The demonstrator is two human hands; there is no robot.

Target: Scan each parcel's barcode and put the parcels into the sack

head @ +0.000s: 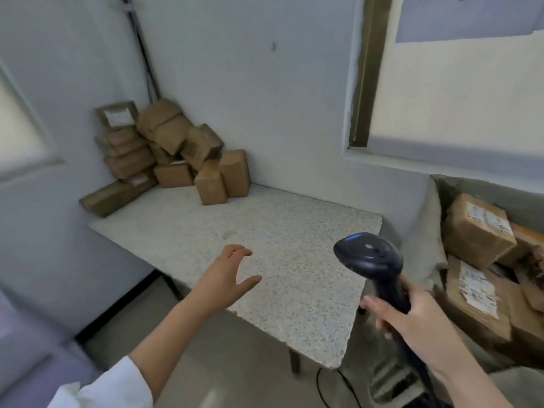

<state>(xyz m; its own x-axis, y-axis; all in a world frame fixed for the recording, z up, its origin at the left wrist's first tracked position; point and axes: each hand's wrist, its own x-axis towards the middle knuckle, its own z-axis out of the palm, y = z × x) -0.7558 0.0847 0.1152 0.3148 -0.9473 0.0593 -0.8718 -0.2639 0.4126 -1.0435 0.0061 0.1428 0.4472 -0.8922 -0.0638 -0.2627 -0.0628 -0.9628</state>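
While gripping black handheld barcode scanner (369, 257) in right hand (412, 316), holds left hand (226, 278) spread over speckled stone table (294, 231), with brown cardboard parcels (164, 151) heaped far left, more in grey fabric sack (424, 231) right.

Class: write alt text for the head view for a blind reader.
A right hand grips a scanner; the open left hand hovers over a speckled table. Parcels are piled in its far corner; others lie in a sack at right.
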